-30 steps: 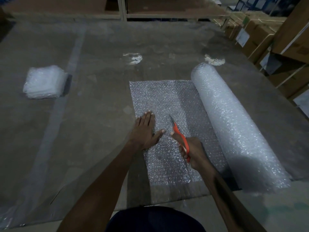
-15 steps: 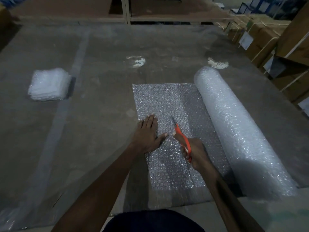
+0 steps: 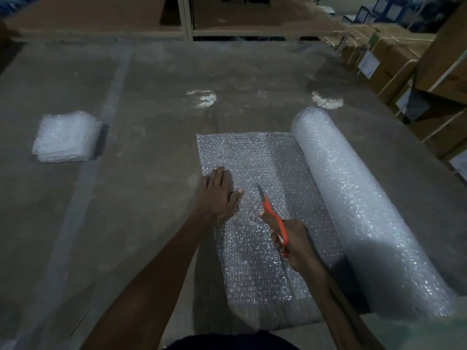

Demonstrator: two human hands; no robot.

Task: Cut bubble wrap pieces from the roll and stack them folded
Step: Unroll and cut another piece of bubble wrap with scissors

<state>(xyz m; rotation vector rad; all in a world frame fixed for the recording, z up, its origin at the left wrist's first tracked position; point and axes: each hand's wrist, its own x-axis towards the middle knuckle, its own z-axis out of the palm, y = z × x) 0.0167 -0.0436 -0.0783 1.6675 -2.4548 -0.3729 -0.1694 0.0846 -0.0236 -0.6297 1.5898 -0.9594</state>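
Right hand (image 3: 297, 242) clenched on orange-handled scissors (image 3: 274, 218), blades aimed away along unrolled bubble wrap sheet (image 3: 255, 157), parallel to roll (image 3: 358, 205); left hand (image 3: 218, 195) flat, pinning sheet beside cut line

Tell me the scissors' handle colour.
Orange, on the scissors in the right hand; head view.

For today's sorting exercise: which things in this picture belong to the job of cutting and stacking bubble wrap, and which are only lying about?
Part of the job:
bubble wrap roll
unrolled sheet
orange scissors in the right hand
left hand pressing the sheet flat
stack of folded pieces

Just lying about:
cardboard boxes
shelf frame
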